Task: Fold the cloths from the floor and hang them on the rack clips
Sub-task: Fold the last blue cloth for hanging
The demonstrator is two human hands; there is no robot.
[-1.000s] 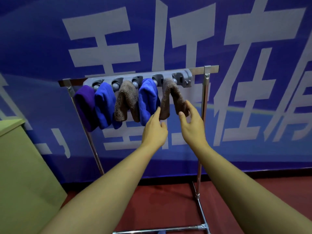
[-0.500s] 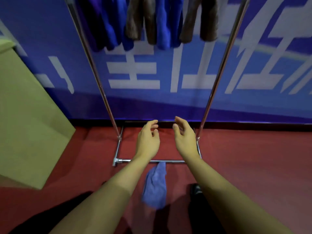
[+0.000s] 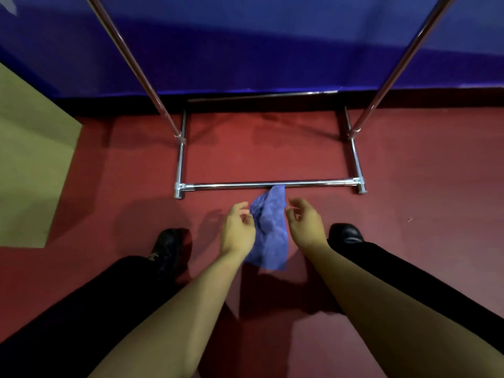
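Observation:
A crumpled blue cloth (image 3: 270, 230) lies on the red floor, its far tip against the rack's front base bar (image 3: 267, 184). My left hand (image 3: 237, 227) hovers at the cloth's left edge, fingers loosely curled, holding nothing. My right hand (image 3: 305, 221) hovers at its right edge, fingers also relaxed and empty. Only the rack's two slanted uprights (image 3: 136, 66) and its floor frame show; the clips and the hung cloths are out of view above.
A green box (image 3: 30, 159) stands at the left on the floor. A blue banner wall (image 3: 259, 45) runs behind the rack. My two black shoes (image 3: 169, 246) and dark trouser legs flank the cloth.
The view has tilted down from the hung cloths to the floor. Both hands dropped from the rack's brown cloth to either side of the blue cloth on the floor.

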